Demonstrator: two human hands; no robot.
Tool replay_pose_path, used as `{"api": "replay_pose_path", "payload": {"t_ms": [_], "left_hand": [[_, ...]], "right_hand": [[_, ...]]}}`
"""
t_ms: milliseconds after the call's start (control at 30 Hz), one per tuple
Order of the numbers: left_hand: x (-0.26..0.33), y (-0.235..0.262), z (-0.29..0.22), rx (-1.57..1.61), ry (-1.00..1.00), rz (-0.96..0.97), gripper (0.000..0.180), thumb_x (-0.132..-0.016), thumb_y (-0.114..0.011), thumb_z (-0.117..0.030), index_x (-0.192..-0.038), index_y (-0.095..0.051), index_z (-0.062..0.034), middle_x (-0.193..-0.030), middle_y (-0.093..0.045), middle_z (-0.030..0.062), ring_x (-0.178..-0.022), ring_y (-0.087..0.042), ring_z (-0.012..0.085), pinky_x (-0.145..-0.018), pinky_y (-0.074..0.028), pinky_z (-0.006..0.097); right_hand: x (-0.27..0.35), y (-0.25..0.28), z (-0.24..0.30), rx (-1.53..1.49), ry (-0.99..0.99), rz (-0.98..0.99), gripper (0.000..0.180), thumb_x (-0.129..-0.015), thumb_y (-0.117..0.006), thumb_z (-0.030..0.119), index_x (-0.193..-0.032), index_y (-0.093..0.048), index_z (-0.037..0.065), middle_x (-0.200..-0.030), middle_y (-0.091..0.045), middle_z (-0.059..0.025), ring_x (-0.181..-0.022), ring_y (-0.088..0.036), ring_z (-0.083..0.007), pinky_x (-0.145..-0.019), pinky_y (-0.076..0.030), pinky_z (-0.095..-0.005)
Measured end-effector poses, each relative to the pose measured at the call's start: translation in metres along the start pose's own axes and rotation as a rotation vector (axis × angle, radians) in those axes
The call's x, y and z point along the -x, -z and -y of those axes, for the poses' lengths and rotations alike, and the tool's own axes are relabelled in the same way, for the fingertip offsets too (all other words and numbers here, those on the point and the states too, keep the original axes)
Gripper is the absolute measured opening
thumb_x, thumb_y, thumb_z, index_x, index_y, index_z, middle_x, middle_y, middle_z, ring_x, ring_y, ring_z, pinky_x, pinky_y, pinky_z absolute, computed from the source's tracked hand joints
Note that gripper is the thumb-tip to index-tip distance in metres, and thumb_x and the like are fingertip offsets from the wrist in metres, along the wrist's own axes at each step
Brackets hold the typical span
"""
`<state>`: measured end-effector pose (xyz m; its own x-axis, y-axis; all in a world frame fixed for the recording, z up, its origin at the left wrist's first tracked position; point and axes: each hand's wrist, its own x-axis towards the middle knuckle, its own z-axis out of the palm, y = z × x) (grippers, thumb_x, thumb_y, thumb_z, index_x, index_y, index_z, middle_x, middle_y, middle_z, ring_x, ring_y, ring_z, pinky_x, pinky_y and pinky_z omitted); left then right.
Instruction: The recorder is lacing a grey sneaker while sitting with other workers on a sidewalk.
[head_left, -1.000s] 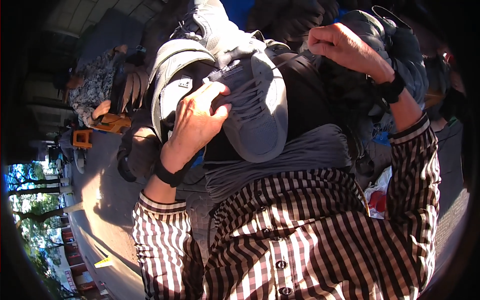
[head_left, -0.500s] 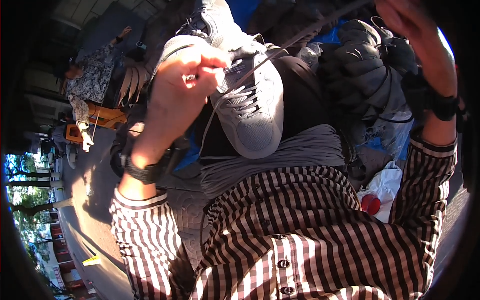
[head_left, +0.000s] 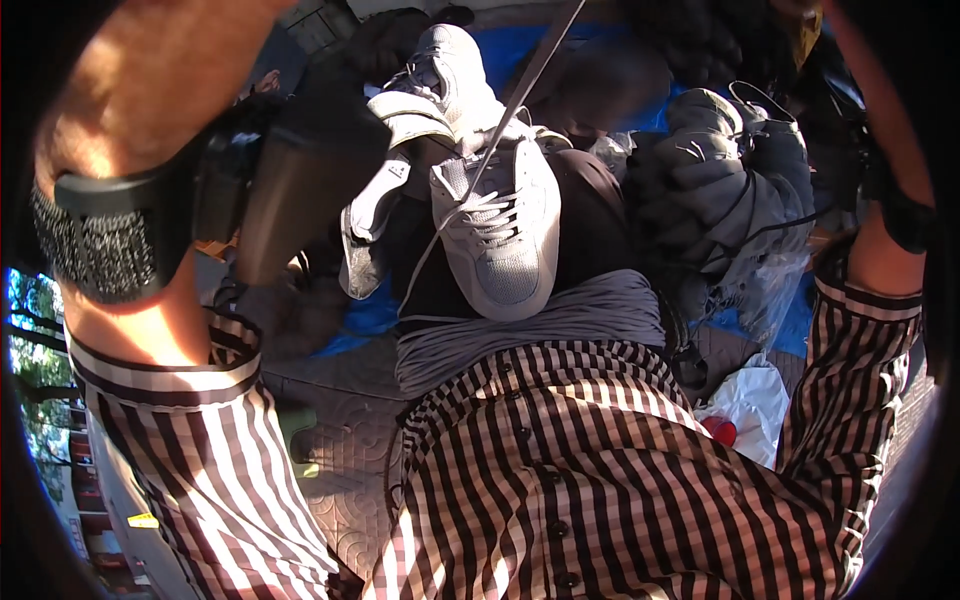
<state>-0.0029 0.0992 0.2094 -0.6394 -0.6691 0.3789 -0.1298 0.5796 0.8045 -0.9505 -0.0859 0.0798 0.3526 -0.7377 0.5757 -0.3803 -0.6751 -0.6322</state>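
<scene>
Looking down through the head view, I see a grey sneaker (head_left: 500, 235) resting sole-down on my lap, toe toward my striped shirt (head_left: 600, 470), likely propped there so the laces face up and both hands can work them. A pale lace (head_left: 520, 95) runs taut from the eyelets up and to the right, toward the top edge of the picture, which reads to me as being pulled tight. My left arm (head_left: 150, 170), with a dark wristband (head_left: 110, 235), is raised so close to the lens that the hand passes out of frame at the top; I cannot tell whether those fingers are apart or closed. The right forearm (head_left: 880, 240) also climbs out at the upper right, its fingers unseen, so again I cannot tell. The sneaker lies well below and between both hidden hands. A second grey shoe (head_left: 720, 120) sits beyond it on a blue sheet (head_left: 375, 315).
</scene>
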Motion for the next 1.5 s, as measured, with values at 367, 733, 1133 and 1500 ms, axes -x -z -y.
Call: {"api": "replay_pose_path", "payload": {"t_ms": [367, 733, 1133, 1500], "left_hand": [[-0.01, 0.042, 0.034, -0.561, 0.226, -0.237, 0.022, -0.093, -0.052, -0.02, -0.105, -0.059, -0.0032, -0.07, -0.046, -0.0073, -0.056, -0.038, -0.0009, -0.054, -0.037, 0.015], [0.07, 0.033, 0.137, -0.268, 0.499, -0.222, 0.011, -0.087, -0.057, -0.006, -0.093, -0.064, -0.0022, -0.068, -0.058, -0.003, -0.052, -0.044, -0.0001, -0.046, -0.032, 0.015], [0.005, -0.037, 0.245, -0.261, 0.171, -0.105, 0.003, -0.081, -0.059, -0.001, -0.082, -0.061, 0.0009, -0.068, -0.061, 0.0104, -0.06, -0.057, 0.0133, -0.057, -0.045, 0.028], [-0.005, -0.038, 0.255, -0.55, 0.161, -0.088, 0.008, -0.082, -0.054, -0.003, -0.083, -0.061, 0.0002, -0.065, -0.062, 0.0144, -0.061, -0.062, 0.0263, -0.061, -0.048, 0.035]], "right_hand": [[-0.173, -0.576, 0.347, -0.028, 0.04, -0.084, 0.02, -0.094, -0.054, 0.019, -0.093, -0.062, 0.0, -0.074, -0.057, 0.0013, -0.062, -0.052, -0.0061, -0.057, -0.042, -0.0214], [-0.19, -0.681, 0.228, 0.287, -0.041, 0.23, 0.02, -0.086, -0.056, 0.017, -0.092, -0.066, 0.001, -0.085, -0.068, -0.0137, -0.082, -0.066, -0.0284, -0.073, -0.05, -0.0365], [-0.198, -0.693, 0.242, 0.456, 0.021, 0.445, 0.027, -0.07, -0.062, 0.017, -0.091, -0.068, 0.001, -0.084, -0.068, -0.0188, -0.082, -0.065, -0.0351, -0.072, -0.051, -0.0419], [-0.184, -0.693, 0.208, -0.194, -0.23, 0.311, 0.02, -0.087, -0.062, 0.02, -0.089, -0.061, 0.001, -0.07, -0.054, -0.002, -0.069, -0.049, -0.0104, -0.065, -0.04, -0.0278]]}}
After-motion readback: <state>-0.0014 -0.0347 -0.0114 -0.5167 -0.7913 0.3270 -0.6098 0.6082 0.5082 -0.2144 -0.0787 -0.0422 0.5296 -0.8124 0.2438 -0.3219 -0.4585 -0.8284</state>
